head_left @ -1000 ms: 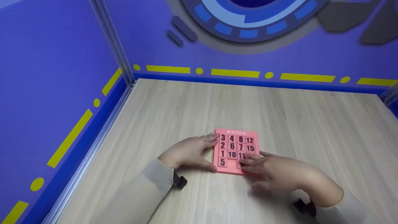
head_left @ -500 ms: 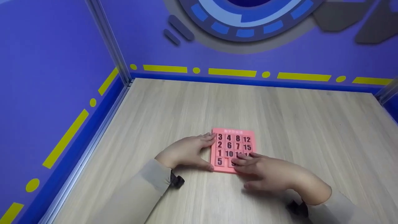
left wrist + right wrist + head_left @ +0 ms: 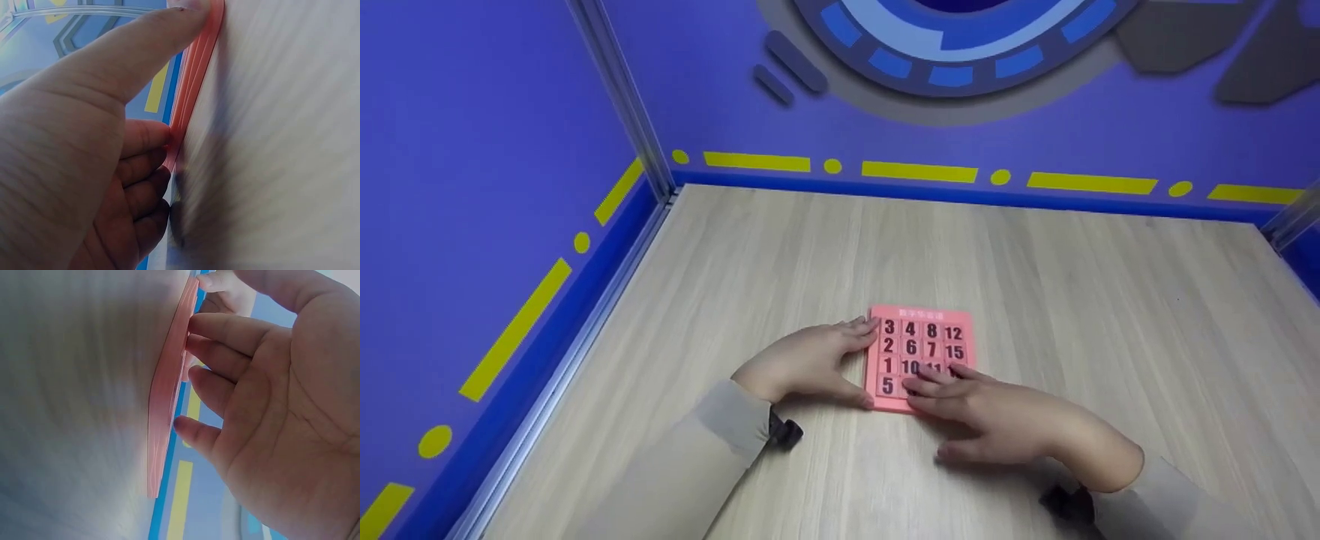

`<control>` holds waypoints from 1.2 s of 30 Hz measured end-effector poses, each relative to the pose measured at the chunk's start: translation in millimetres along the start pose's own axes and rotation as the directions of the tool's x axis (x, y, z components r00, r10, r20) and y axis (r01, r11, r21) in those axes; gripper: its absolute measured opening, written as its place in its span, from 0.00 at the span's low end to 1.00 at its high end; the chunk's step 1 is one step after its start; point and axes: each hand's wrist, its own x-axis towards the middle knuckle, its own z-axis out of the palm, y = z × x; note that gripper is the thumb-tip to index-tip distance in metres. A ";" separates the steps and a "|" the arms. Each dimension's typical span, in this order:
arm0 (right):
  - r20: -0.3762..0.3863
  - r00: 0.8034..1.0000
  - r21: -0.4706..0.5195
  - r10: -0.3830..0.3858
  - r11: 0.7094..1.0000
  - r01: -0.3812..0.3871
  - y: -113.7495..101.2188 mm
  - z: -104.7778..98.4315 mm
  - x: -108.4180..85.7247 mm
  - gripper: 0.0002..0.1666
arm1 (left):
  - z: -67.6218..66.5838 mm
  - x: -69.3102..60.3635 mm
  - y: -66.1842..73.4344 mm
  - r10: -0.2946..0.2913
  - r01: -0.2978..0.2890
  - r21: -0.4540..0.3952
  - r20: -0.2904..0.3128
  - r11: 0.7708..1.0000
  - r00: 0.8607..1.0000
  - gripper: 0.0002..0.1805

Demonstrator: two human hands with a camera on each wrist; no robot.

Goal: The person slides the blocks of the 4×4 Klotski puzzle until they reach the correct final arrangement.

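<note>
A pink number sliding puzzle lies flat on the wooden table, its tiles printed with black numbers. My left hand holds its left side, fingertips at the upper part of that edge and thumb at the near left corner. In the left wrist view, the thumb reaches along the puzzle's side. From the right, my right hand reaches over the lower rows with fairly straight fingers, fingertips resting on the tiles. Tile 5 shows at the bottom left. The rest of the bottom row is mostly hidden under the right fingers.
The pale wooden table extends around the puzzle. A blue panel stands along the left and another blue wall across the back, with a metal post at their corner. Black bands sit at both wrists.
My right hand has moved left across the puzzle, and a bottom-row tile under its fingers has slid left toward tile 5. The left hand keeps its place on the puzzle's edge.
</note>
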 end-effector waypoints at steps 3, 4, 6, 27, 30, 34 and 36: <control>0.006 1.000 0.001 -0.017 1.000 0.017 -0.1 3.2 1.8 0.48 | 0.3 -0.3 -0.5 0.000 0.000 -0.005 -0.001 1.000 1.000 0.62; 0.009 1.000 0.007 -0.016 1.000 0.016 -0.3 3.4 1.8 0.48 | 0.6 -0.2 -0.6 0.001 -0.001 -0.005 -0.001 1.000 1.000 0.62; 0.013 1.000 0.016 -0.004 1.000 0.004 -0.7 2.2 0.4 0.49 | 0.5 -0.5 -0.2 0.003 -0.003 -0.006 0.000 1.000 1.000 0.62; -0.005 0.988 -0.011 0.151 0.988 -0.151 20.9 -21.6 -54.6 0.36 | 0.8 1.6 0.1 0.003 -0.003 -0.008 0.008 1.000 1.000 0.63; -0.045 0.992 -0.038 0.115 0.992 -0.117 20.7 -20.2 -50.6 0.34 | -0.7 0.5 -0.8 -0.005 0.005 -0.011 0.003 1.000 1.000 0.63; -0.046 0.995 -0.050 0.093 0.994 -0.096 19.0 -20.0 -48.1 0.36 | -0.3 0.5 -1.4 -0.014 0.015 -0.025 0.007 1.000 1.000 0.63; -0.040 0.995 -0.044 0.091 0.995 -0.093 18.3 -18.7 -46.5 0.37 | 0.1 1.1 -1.7 -0.014 0.014 -0.027 0.007 1.000 1.000 0.62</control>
